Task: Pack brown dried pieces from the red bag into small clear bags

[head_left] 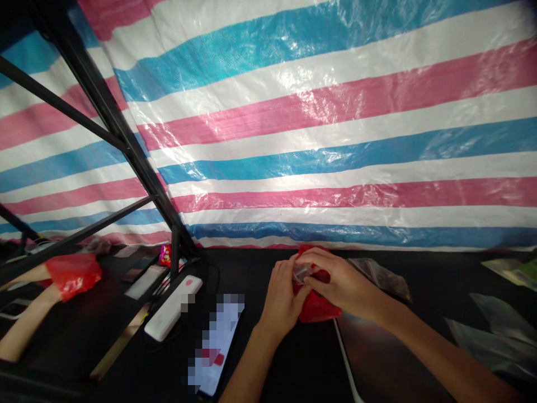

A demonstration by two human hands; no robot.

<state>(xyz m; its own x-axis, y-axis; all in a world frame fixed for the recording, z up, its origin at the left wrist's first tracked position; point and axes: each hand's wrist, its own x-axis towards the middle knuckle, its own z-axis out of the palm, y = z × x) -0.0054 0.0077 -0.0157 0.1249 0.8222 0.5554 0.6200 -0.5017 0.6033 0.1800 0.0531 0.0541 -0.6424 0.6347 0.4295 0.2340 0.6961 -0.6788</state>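
Observation:
My left hand (282, 294) and my right hand (335, 274) meet at the middle of the black table. Between their fingers is a small clear plastic packet (301, 273), which both hands pinch. What the packet holds is too small to make out. Under and behind my fingers is a red plastic bag (319, 308), partly hidden by the hands. My left hand's fingers curl in from the left side. On the right, my thumb and index finger are pressed together at the packet's edge.
A lit phone (222, 341) and a white power strip (174, 308) lie to the left. A laptop-like dark slab (377, 352) sits under my right forearm. Clear bags (499, 330) lie at right. Beyond a black frame (138, 168), another person's hands are inside a red bag (78, 274).

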